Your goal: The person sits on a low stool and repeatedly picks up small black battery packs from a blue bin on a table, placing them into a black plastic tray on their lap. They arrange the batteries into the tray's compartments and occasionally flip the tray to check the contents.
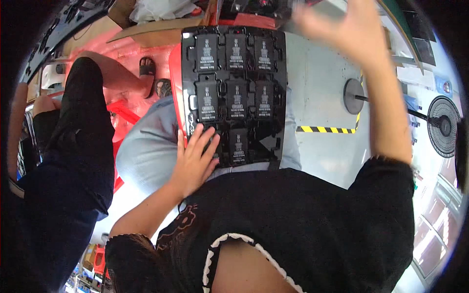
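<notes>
A black plastic tray (282, 97) lies across my lap, with moulded pockets in three rows. In the pockets sit several flat black rectangular blocks (236, 100) with pale print, which look like battery packs. The near row's right pocket (267, 146) shows bare black plastic. My left hand (193, 158) rests on the tray's near left corner, fingers spread and the thumb along the left edge. Those fingers partly cover a block (213, 155). Raised beyond the tray's far right corner, my right hand (337, 29) is smeared by motion, so its grip does not show.
A person in dark clothes (63, 195) sits close on my left. Cardboard (151, 31) and clear plastic bags (161, 10) are at the far left, by red sheeting (112, 41). At right are a black fan (443, 126), a round base (352, 96) and striped floor tape (327, 130).
</notes>
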A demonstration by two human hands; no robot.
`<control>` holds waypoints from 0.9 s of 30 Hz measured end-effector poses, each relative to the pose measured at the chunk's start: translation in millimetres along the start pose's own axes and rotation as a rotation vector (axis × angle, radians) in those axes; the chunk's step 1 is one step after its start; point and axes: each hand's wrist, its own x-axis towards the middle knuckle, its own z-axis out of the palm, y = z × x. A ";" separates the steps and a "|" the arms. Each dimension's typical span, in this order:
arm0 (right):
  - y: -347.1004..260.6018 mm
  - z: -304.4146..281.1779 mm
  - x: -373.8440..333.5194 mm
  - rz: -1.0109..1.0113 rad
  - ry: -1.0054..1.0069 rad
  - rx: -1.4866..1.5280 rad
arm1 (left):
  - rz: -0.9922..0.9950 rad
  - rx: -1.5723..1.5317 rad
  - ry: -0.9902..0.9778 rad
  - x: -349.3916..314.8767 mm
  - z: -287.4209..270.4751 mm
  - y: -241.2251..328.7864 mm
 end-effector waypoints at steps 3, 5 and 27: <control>-51.0 27.6 -104.0 -0.080 -0.236 0.239 | 0.012 -0.054 0.054 2.1 -7.6 0.4; -69.4 51.3 -164.6 0.057 -0.296 0.376 | -0.005 -0.044 0.087 7.6 -13.6 -0.9; -87.6 103.9 -272.0 0.060 -0.319 0.109 | -0.451 -1.690 0.954 229.5 -191.5 -5.6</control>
